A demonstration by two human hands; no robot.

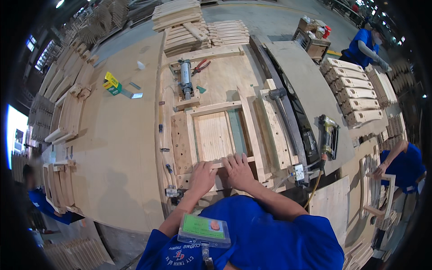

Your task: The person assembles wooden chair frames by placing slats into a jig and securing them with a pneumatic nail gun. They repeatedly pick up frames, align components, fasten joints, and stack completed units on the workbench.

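Observation:
A rectangular wooden frame [218, 108] with a pale slatted panel [213, 135] inside lies in the wooden jig [181, 130] before me. My left hand [202, 176] has its fingers curled over the frame's near rail. Close beside it, my right hand [238, 173] grips the same rail farther right, its fingers bent over the top edge. A pneumatic cylinder [185, 76] is mounted past the frame's far end, and red-handled pliers [201, 66] lie next to it. The palms and the underside of the rail are hidden.
A hammer [286, 117] rests along the jig's right side; a nail gun [328, 137] with a yellow hose lies farther right. Left on the table are a green-yellow box [112, 84] and staple strips [136, 95]. Stacked slats [228, 32] stand behind. Co-workers in blue [405, 166] are at right and left.

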